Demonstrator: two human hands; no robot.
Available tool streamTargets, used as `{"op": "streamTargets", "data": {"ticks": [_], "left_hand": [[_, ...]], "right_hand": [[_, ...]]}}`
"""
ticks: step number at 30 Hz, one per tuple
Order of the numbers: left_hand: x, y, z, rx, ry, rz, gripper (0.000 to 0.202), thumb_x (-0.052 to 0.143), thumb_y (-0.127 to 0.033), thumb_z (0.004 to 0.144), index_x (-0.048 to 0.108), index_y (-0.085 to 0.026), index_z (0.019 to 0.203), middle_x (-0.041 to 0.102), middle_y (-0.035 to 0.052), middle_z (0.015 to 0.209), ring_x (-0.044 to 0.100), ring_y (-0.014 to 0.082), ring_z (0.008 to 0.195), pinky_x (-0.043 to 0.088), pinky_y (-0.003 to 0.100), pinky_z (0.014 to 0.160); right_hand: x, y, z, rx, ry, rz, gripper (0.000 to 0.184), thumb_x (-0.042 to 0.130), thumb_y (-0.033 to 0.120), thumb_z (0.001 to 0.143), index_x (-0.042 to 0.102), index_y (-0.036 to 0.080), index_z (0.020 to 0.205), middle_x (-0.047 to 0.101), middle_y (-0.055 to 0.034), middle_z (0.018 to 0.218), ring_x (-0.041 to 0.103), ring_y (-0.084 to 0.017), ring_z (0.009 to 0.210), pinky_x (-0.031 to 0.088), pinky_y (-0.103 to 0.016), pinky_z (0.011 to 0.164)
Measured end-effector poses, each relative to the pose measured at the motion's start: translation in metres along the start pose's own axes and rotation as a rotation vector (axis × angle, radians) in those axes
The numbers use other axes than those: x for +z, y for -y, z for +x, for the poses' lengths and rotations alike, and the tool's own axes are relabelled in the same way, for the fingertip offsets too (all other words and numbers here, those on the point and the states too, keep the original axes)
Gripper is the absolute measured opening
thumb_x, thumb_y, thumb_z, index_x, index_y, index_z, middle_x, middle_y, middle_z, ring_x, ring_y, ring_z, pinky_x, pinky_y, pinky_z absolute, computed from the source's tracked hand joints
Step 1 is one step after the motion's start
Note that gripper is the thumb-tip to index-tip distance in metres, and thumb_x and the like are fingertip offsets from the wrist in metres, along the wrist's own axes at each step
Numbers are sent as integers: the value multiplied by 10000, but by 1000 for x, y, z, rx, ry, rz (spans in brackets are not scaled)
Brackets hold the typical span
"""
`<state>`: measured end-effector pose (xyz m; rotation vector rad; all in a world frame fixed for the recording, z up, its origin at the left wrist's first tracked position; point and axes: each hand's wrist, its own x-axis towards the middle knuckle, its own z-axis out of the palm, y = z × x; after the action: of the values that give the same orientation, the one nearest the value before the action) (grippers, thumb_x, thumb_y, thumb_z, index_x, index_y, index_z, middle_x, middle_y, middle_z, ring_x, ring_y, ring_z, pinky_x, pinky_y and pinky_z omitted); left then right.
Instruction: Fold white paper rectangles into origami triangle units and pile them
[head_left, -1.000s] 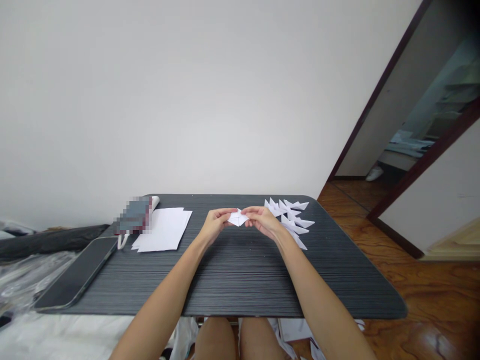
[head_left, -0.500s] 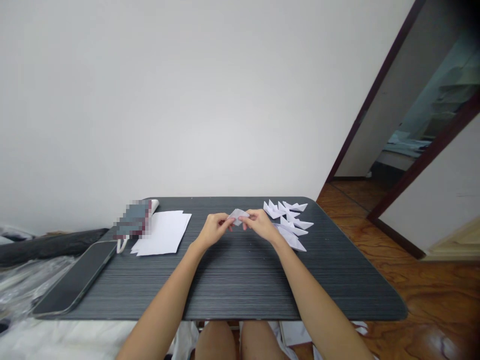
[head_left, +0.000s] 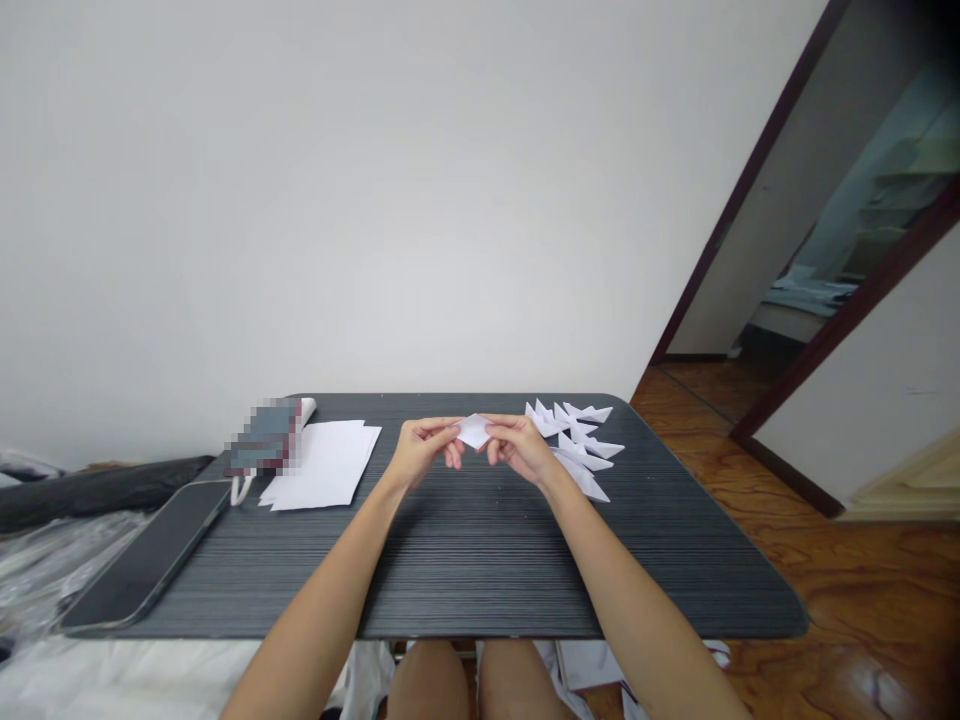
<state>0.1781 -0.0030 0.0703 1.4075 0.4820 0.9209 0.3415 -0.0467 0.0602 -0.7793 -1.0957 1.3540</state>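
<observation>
A small folded piece of white paper (head_left: 473,431), diamond-shaped from here, is held up over the middle of the dark table (head_left: 480,560). My left hand (head_left: 426,447) pinches its left corner between thumb and fingers. On the opposite corner, my right hand (head_left: 521,445) has the same kind of pinch. Just beyond my right hand lie several folded paper boats (head_left: 589,452), white with pointed ends, grouped together. The far-side folds of the held paper are hidden from me.
Left of my hands rests a stack of white paper sheets (head_left: 322,470). A blurred-out item (head_left: 266,435) with a white cable lies beside it, and a dark phone (head_left: 150,555) sits at the table's left edge. A white wall (head_left: 465,200) rises behind the table.
The paper has gone from a rounder, partly covered shape to a wider, flatter diamond. Both hands have shifted slightly outward, their fingers now at the paper's side corners.
</observation>
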Motion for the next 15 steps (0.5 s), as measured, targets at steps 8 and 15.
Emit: {"op": "streamTargets", "data": {"ticks": [8,15], "left_hand": [[-2,0,-3,-41,73,-182,208,627,-259,631,634,-66,710,631,75,574,581,140,457,438,232,454],[-3,7,1,9,69,192,404,558,-311,706,541,-50,1014,633,73,601,588,153,491,441,246,466]], "right_hand": [[-1,-4,-1,-37,52,72,129,541,211,636,626,129,687,620,-37,517,561,-122,437,354,-197,410],[-2,-8,2,-143,-19,-223,253,483,362,737,552,135,827,558,16,441,500,-90,363,287,-189,395]]}}
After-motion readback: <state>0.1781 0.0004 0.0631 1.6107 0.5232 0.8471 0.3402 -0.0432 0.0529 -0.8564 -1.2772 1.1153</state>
